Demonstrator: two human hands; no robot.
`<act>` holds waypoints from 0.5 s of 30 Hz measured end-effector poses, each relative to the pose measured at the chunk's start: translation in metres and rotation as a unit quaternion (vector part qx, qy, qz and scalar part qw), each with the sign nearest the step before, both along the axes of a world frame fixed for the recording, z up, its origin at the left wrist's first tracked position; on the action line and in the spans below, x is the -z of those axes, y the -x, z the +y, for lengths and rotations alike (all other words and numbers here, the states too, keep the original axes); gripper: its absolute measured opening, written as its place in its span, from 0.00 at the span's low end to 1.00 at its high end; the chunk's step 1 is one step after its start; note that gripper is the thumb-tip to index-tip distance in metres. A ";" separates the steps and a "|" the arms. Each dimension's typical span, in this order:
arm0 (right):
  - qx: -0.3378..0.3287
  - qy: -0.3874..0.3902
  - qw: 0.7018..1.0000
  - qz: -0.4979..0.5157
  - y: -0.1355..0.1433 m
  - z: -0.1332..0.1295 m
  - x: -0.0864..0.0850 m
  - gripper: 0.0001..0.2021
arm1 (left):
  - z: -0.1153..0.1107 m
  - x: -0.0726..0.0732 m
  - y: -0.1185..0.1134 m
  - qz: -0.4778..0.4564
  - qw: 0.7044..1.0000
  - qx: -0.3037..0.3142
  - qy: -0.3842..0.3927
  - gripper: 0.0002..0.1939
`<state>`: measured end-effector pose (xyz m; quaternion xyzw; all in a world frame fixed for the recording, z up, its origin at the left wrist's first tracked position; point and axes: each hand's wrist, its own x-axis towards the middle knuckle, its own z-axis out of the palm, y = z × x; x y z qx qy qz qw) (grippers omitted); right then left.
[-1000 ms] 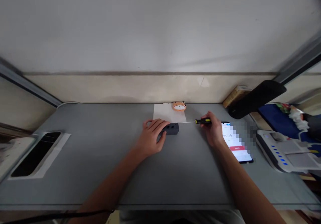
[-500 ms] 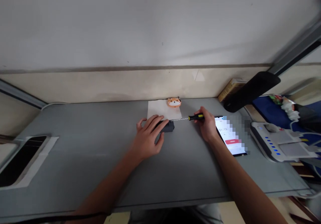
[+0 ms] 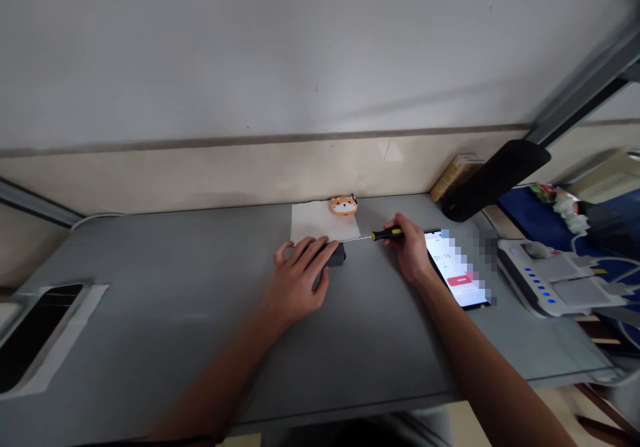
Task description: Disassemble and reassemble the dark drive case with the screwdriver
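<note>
My left hand (image 3: 297, 280) lies over a small dark grey box-shaped object (image 3: 338, 254) on the desk, fingers across its top and thumb at its near side. Its left part is hidden under the fingers. In my right hand (image 3: 413, 253) is a screwdriver (image 3: 386, 234) with a black and yellow handle, gripped near its back end. The thin metal shaft points left, and its tip is at the far side of the box, by my left fingertips. Whether the tip touches the box, I cannot tell.
Behind the box, a white paper (image 3: 315, 219) bears an orange animal-faced case (image 3: 344, 205). A lit phone (image 3: 450, 267) lies beside my right wrist, near a power strip (image 3: 540, 280). A black cylinder (image 3: 495, 181) leans at back right; a dark-screened phone (image 3: 40, 330) lies far left.
The view has shifted slightly, moving most things a little left. My left fingers reach slightly farther over the box. The screwdriver stays in my right hand, in nearly the same pose.
</note>
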<state>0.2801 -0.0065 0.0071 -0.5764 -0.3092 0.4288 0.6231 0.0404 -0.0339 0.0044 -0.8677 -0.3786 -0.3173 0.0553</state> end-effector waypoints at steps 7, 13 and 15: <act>-0.012 -0.005 1.000 -0.025 0.000 -0.001 0.001 0.22 | 0.001 -0.002 -0.002 -0.009 1.000 -0.002 -0.009 0.24; -0.020 -0.006 1.000 -0.013 0.001 -0.002 0.000 0.23 | 0.000 -0.001 -0.001 0.005 1.000 -0.007 -0.018 0.23; -0.018 -0.003 1.000 -0.002 0.002 -0.002 -0.002 0.22 | 0.000 0.000 0.000 0.010 1.000 -0.007 -0.027 0.22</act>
